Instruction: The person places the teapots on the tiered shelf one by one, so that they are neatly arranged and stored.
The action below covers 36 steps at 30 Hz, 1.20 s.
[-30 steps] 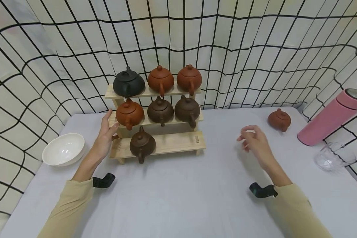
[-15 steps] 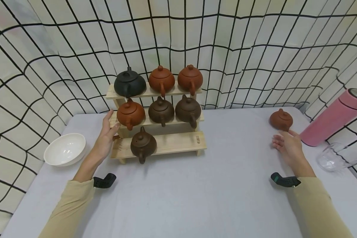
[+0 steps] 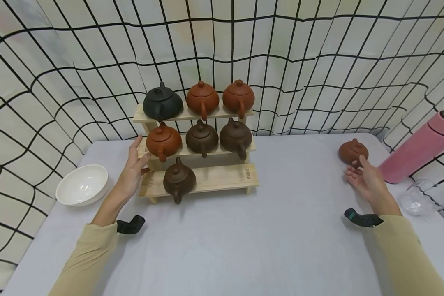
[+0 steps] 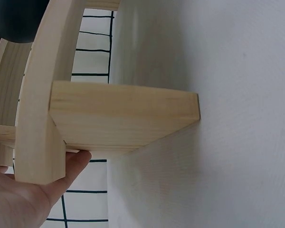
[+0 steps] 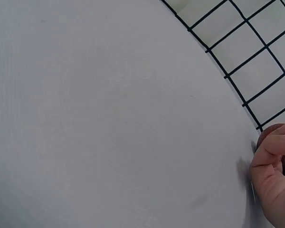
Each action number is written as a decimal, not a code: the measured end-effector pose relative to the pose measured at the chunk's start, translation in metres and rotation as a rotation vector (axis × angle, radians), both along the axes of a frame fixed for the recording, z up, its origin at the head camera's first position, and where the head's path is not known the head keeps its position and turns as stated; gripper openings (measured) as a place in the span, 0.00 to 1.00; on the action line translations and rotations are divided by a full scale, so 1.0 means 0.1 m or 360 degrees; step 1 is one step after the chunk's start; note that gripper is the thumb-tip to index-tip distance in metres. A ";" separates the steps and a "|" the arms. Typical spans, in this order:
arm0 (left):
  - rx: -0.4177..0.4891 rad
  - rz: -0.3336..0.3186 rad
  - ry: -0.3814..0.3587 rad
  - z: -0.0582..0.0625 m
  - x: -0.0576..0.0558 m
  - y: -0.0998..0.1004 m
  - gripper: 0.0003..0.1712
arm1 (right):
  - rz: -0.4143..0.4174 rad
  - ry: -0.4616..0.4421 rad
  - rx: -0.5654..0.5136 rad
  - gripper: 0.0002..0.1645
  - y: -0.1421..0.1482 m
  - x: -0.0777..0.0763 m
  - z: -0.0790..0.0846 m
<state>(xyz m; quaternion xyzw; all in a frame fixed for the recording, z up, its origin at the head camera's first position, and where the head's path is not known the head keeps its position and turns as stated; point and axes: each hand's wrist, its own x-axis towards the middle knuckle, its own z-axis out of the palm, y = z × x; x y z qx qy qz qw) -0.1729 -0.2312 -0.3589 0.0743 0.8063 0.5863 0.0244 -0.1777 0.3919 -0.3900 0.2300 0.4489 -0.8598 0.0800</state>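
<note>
A reddish-brown clay teapot (image 3: 352, 150) sits at the table's far right. My right hand (image 3: 370, 181) is at its near side, thumb and fingers pinching the part that points toward me. In the right wrist view, bent fingers partly cover the teapot (image 5: 268, 134). On the left stands a three-tier wooden display stand (image 3: 222, 177); my left hand (image 3: 131, 172) grips its left end. The left wrist view has fingers wrapped behind the stand's side post (image 4: 40, 118). Close to that hand are an orange-brown teapot (image 3: 163, 141) and a dark brown teapot (image 3: 179, 179).
The top tier holds a black teapot (image 3: 163, 102) and two reddish ones. Two dark brown teapots share the middle tier. A white bowl (image 3: 82, 185) stands left of the stand. At right are a pink flask (image 3: 418, 148) and a clear glass (image 3: 422, 199). Black wire grid encloses the back.
My right hand has moved right across the table to the lone teapot, and its fingers have closed in on it. The left hand has kept its place on the stand.
</note>
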 end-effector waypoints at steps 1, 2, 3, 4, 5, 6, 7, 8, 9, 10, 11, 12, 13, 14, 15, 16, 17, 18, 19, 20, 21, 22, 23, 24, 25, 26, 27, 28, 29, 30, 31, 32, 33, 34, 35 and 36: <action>-0.0003 0.0001 0.0003 0.00 0.00 0.00 0.40 | -0.0010 0.0005 -0.0020 0.16 -0.01 0.01 0.00; -0.0007 0.0001 0.0006 0.00 0.00 0.00 0.40 | -0.0018 0.0011 -0.0029 0.16 -0.02 0.02 0.01; -0.0007 0.0001 0.0008 0.00 0.00 0.00 0.40 | -0.0020 0.0022 -0.0026 0.16 -0.04 0.03 0.02; -0.0008 0.0000 0.0010 0.00 0.00 0.01 0.40 | -0.0020 0.0031 -0.0014 0.15 -0.06 0.04 0.03; -0.0008 -0.0001 0.0011 0.01 0.00 0.01 0.40 | -0.0016 0.0041 0.0006 0.15 -0.09 0.06 0.04; -0.0009 -0.0002 0.0013 0.01 0.00 0.01 0.40 | -0.0007 0.0051 0.0036 0.15 -0.11 0.07 0.05; -0.0010 -0.0004 0.0015 0.01 0.01 0.01 0.40 | 0.0008 0.0061 0.0073 0.15 -0.14 0.08 0.07; -0.0011 -0.0006 0.0015 0.02 0.01 0.02 0.40 | 0.0031 0.0083 0.0117 0.15 -0.17 0.10 0.09; -0.0012 -0.0007 0.0014 0.02 0.01 0.02 0.40 | 0.0068 0.0115 0.0171 0.15 -0.20 0.11 0.11; -0.0014 -0.0008 0.0013 0.02 0.01 0.02 0.40 | 0.0112 0.0158 0.0214 0.15 -0.24 0.12 0.13; -0.0015 -0.0008 0.0012 0.02 0.01 0.02 0.40 | 0.0164 0.0212 0.0261 0.15 -0.27 0.14 0.16; -0.0015 -0.0008 0.0010 0.02 0.01 0.02 0.40 | 0.0219 0.0264 0.0317 0.16 -0.31 0.15 0.19; -0.0015 -0.0008 0.0008 0.01 0.01 0.02 0.40 | 0.0281 0.0318 0.0382 0.16 -0.35 0.17 0.23; -0.0014 -0.0007 0.0007 0.01 0.00 0.02 0.40 | 0.0345 0.0374 0.0447 0.17 -0.39 0.19 0.27; -0.0017 -0.0006 0.0007 0.01 0.00 0.02 0.40 | 0.0413 0.0424 0.0529 0.18 -0.43 0.22 0.32; -0.0020 -0.0005 0.0006 0.01 0.01 0.02 0.40 | 0.0480 0.0470 0.0606 0.18 -0.48 0.25 0.36; -0.0024 -0.0003 0.0005 0.00 0.01 0.02 0.40 | 0.0549 0.0507 0.0689 0.19 -0.53 0.28 0.41; -0.0027 -0.0001 0.0004 0.00 0.01 0.02 0.39 | 0.0620 0.0541 0.0773 0.20 -0.59 0.31 0.45; -0.0033 0.0001 0.0004 0.00 0.01 0.01 0.39 | 0.0693 0.0582 0.0848 0.20 -0.65 0.36 0.48; -0.0035 0.0002 0.0003 0.00 0.01 0.01 0.39 | 0.0765 0.0624 0.0900 0.21 -0.71 0.40 0.51; -0.0038 0.0003 0.0005 0.00 0.01 0.01 0.39 | 0.0840 0.0660 0.0940 0.21 -0.77 0.45 0.52; -0.0040 0.0005 0.0006 0.00 0.01 0.01 0.39 | 0.0914 0.0694 0.0958 0.21 -0.84 0.50 0.54; -0.0041 0.0005 0.0009 0.00 0.01 0.00 0.39 | 0.0985 0.0727 0.0969 0.21 -0.91 0.55 0.54; -0.0042 0.0006 0.0012 0.00 0.01 0.00 0.39 | 0.1054 0.0749 0.0973 0.22 -0.98 0.60 0.55; -0.0040 0.0006 0.0014 0.00 0.01 0.00 0.39 | 0.1123 0.0765 0.0964 0.22 -1.06 0.64 0.55; -0.0039 0.0006 0.0017 0.01 0.01 0.00 0.40 | 0.1188 0.0771 0.0949 0.22 -1.13 0.68 0.55; -0.0038 0.0006 0.0020 0.01 0.01 0.00 0.40 | 0.1248 0.0768 0.0932 0.21 -1.21 0.71 0.55; -0.0034 0.0008 0.0022 0.01 0.01 0.00 0.40 | 0.1300 0.0756 0.0904 0.21 -1.30 0.73 0.54; -0.0030 0.0010 0.0023 0.02 0.01 0.00 0.40 | 0.1346 0.0736 0.0875 0.21 -1.38 0.76 0.54; -0.0025 0.0010 0.0024 0.02 0.01 0.00 0.40 | 0.1384 0.0712 0.0851 0.21 -1.47 0.78 0.54; -0.0016 0.0013 0.0023 0.02 0.01 0.00 0.40 | 0.1416 0.0689 0.0822 0.20 -1.55 0.79 0.53; -0.0008 0.0016 0.0021 0.02 0.02 0.00 0.40 | 0.1439 0.0664 0.0798 0.20 -1.63 0.81 0.52; 0.0002 0.0017 0.0018 0.02 0.02 0.00 0.41 | 0.1453 0.0641 0.0771 0.20 -1.70 0.82 0.52; 0.0015 0.0017 0.0016 0.02 0.02 0.00 0.41 | 0.1457 0.0624 0.0748 0.20 -1.78 0.83 0.51; 0.0021 0.0017 0.0013 0.02 0.02 0.00 0.41 | 0.1461 0.0616 0.0740 0.20 -1.85 0.83 0.50; 0.0026 0.0018 0.0012 0.01 0.02 0.01 0.41 | 0.1458 0.0616 0.0735 0.20 -1.92 0.84 0.49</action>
